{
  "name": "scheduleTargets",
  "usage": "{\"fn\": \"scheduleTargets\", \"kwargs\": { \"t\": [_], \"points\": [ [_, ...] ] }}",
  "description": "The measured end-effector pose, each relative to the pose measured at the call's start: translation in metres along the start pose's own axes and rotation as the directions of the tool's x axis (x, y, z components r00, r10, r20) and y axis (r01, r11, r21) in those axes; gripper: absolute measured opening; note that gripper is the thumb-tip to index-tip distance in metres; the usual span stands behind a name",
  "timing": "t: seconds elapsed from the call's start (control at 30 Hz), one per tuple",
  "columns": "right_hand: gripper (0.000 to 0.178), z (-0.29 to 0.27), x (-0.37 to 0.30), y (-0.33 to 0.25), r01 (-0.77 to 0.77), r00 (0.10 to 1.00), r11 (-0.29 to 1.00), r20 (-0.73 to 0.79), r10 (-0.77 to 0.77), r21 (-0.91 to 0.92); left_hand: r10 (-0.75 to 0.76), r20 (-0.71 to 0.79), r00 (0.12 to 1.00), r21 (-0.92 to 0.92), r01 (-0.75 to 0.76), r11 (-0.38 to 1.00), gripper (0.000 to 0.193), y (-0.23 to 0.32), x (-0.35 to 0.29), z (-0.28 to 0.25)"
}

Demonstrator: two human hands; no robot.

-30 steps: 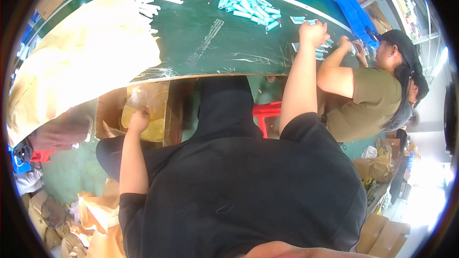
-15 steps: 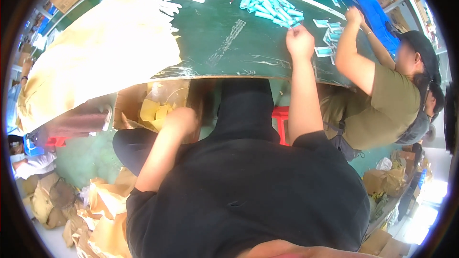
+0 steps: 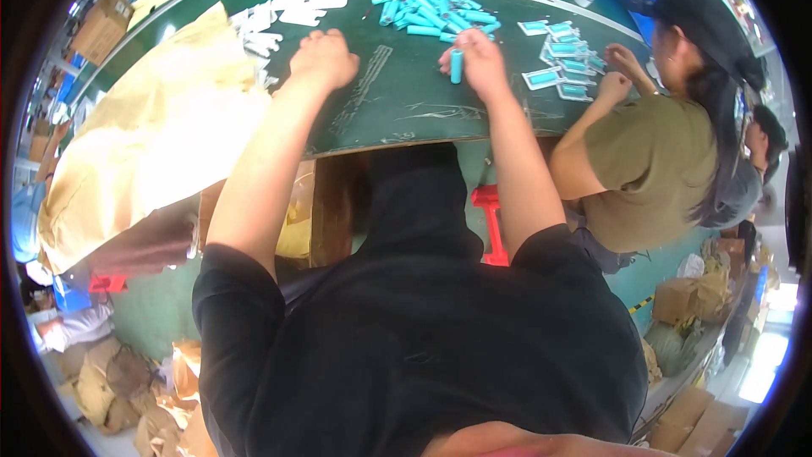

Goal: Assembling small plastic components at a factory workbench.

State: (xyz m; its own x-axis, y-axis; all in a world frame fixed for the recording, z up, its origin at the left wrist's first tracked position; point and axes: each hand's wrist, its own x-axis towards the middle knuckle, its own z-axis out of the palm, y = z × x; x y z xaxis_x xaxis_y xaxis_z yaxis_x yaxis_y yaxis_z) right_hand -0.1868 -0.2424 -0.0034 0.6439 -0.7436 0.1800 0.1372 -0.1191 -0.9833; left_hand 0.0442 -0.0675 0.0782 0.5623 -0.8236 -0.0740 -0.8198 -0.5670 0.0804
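Observation:
My right hand (image 3: 480, 61) is shut on a small teal cylinder (image 3: 456, 66), held upright over the dark green table (image 3: 397, 110). A heap of several more teal cylinders (image 3: 436, 15) lies just beyond it. My left hand (image 3: 324, 59) rests on the table as a closed fist; whether anything is inside it is hidden. White card pieces (image 3: 279, 17) lie just past the left hand.
A large sheet of tan paper (image 3: 161, 135) covers the table's left part. To my right sits a person in an olive shirt (image 3: 651, 169), whose hands (image 3: 622, 68) work at packaged teal cylinders (image 3: 562, 55). A red stool (image 3: 491, 224) and a cardboard box (image 3: 296, 220) stand under the table.
My left hand has risen from the box under the table up onto the tabletop. My right hand has picked up a teal cylinder near the heap.

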Motion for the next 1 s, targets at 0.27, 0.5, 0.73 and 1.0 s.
{"fn": "scheduleTargets", "kwargs": {
  "t": [0.27,0.5,0.73,1.0],
  "points": [
    [0.025,0.011,-0.002,-0.009,0.001,1.0,0.972,0.004,0.0,-0.234,-0.155,-0.119,0.981,0.055,0.162,0.985,0.064,-0.023,0.066,0.04],
    [0.02,-0.003,0.002,0.011,0.236,0.969,0.916,0.147,-0.197,-0.325,0.08,-0.269,0.96,0.01,-0.08,0.997,0.043,0.03,-0.02,0.032],
    [0.026,0.016,-0.008,-0.008,0.391,0.895,0.805,0.386,-0.222,-0.445,-0.015,-0.2,0.98,-0.021,0.011,1.0,0.044,0.015,-0.065,0.033],
    [0.035,0.024,-0.015,-0.01,0.391,0.914,0.748,0.319,-0.25,-0.536,-0.006,-0.357,0.934,-0.231,-0.082,0.969,0.039,0.008,-0.101,0.041]
  ]
}}
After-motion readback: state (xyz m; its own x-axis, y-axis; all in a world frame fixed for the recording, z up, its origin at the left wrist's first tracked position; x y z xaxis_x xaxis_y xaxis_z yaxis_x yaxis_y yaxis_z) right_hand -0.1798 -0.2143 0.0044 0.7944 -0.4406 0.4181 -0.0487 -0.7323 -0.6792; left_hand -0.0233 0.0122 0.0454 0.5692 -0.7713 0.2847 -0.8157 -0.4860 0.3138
